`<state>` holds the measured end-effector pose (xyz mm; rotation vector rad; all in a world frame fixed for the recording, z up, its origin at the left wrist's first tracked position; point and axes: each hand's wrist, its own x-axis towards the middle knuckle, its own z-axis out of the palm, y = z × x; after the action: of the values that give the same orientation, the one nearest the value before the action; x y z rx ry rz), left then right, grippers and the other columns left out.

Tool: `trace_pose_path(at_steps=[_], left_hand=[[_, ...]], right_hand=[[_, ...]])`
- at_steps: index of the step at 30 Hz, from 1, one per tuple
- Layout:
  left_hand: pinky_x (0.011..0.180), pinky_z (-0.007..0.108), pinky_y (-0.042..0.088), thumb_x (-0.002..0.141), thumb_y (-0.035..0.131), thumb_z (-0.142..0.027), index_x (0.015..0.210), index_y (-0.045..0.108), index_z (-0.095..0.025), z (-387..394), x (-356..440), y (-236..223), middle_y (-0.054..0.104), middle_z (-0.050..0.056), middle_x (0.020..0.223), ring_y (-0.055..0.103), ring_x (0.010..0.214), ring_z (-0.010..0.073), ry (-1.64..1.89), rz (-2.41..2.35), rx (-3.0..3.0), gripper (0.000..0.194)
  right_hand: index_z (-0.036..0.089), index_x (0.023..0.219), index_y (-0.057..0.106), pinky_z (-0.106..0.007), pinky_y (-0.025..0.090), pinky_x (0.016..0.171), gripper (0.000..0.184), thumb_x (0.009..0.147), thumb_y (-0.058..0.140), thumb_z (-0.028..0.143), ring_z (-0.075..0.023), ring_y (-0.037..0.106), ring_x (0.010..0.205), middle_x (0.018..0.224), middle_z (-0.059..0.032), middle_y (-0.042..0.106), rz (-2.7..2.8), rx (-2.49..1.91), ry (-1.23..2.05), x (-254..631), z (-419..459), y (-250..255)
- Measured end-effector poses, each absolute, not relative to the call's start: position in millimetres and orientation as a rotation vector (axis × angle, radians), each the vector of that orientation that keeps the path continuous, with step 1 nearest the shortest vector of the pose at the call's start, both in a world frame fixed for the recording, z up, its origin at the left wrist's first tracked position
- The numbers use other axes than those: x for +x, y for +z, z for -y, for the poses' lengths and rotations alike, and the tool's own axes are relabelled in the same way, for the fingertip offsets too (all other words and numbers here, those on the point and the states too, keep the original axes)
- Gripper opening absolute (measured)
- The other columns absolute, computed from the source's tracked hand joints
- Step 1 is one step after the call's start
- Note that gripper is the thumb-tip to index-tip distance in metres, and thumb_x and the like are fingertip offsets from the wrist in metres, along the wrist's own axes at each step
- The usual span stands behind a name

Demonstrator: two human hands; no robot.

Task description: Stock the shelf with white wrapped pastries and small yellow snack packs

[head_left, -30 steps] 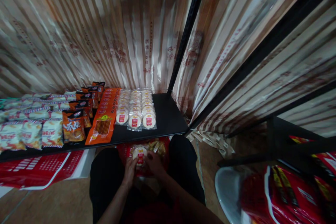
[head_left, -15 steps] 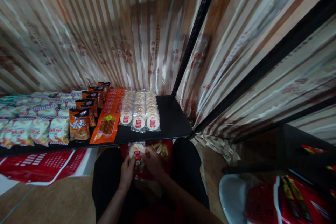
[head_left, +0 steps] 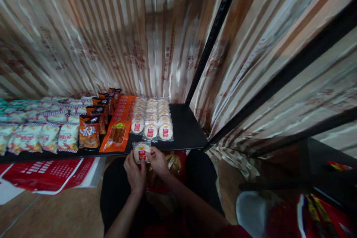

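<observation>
Between my two hands is a round white rice cracker pack (head_left: 141, 153) in clear wrap with a red label, at the shelf's front edge. My left hand (head_left: 135, 172) grips its left and lower side, thumb on the front. The fingers of my right hand (head_left: 157, 160) pinch its right edge. Just behind it on the black shelf (head_left: 185, 128), matching rice cracker packs (head_left: 151, 131) stand in three rows. To their left lies a long orange snack packet (head_left: 117, 130). Below my hands, a red bag (head_left: 182, 167) with gold-wrapped items (head_left: 174, 163) sits between my knees.
Further left on the shelf are orange-black snack bags (head_left: 89, 134) and rows of white snack bags (head_left: 68, 136). Under it lies a red bag with white handle (head_left: 50, 176). Black metal posts (head_left: 214, 41) and striped curtains (head_left: 111, 26) enclose the shelf. A pale stool (head_left: 251, 212) stands lower right.
Both hands have raised the rice cracker pack from above the red bag to the shelf's front edge, slightly leftward. The view has shifted a little, so the shelf appears further right.
</observation>
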<state>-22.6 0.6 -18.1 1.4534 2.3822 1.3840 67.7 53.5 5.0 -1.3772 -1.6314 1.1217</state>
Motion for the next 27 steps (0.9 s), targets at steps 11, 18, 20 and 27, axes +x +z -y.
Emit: trace_pose_path(at_steps=[11, 18, 20, 27], left_hand=[[0.089, 0.046, 0.042, 0.083, 0.046, -0.029, 0.118, 0.052, -0.015, -16, -29, -8, 0.037, 0.016, 0.122, 0.04, 0.111, 0.0281, 1.32, -2.429, 1.681, 0.038], [0.091, 0.045, 0.042, 0.086, 0.038, -0.022, 0.119, 0.051, -0.012, -31, -39, -9, 0.039, 0.017, 0.122, 0.04, 0.112, 0.0272, 1.276, -2.397, 1.719, 0.037], [0.093, 0.046, 0.041, 0.085, 0.038, -0.021, 0.12, 0.049, -0.01, -35, -42, -10, 0.039, 0.018, 0.124, 0.039, 0.114, 0.028, 1.275, -2.385, 1.741, 0.038], [0.098, 0.05, 0.037, 0.084, 0.037, -0.016, 0.129, 0.039, -0.013, -49, -50, -11, 0.037, 0.016, 0.129, 0.037, 0.12, 0.0284, 1.324, -2.302, 1.773, 0.045]], right_hand=[[0.019, 0.076, 0.062, -0.019, 0.038, 0.056, 0.011, 0.076, 0.054, 0.028, -0.0098, 0.053, 0.057, 0.068, 0.0022, 0.062, 1.734, -1.481, 1.019, 47, -85, 15], [0.019, 0.069, 0.057, -0.019, 0.034, 0.054, 0.012, 0.077, 0.054, 0.028, -0.0097, 0.05, 0.056, 0.062, 0.0033, 0.057, 1.783, -1.52, 0.904, 36, -97, 21], [0.019, 0.068, 0.056, -0.019, 0.034, 0.054, 0.012, 0.076, 0.054, 0.027, -0.01, 0.05, 0.057, 0.061, 0.0036, 0.056, 1.789, -1.542, 0.883, 32, -101, 23], [0.019, 0.074, 0.057, -0.018, 0.035, 0.055, 0.007, 0.078, 0.052, 0.022, -0.0094, 0.051, 0.058, 0.065, 0.0028, 0.057, 1.795, -1.525, 0.908, 19, -115, 21]])
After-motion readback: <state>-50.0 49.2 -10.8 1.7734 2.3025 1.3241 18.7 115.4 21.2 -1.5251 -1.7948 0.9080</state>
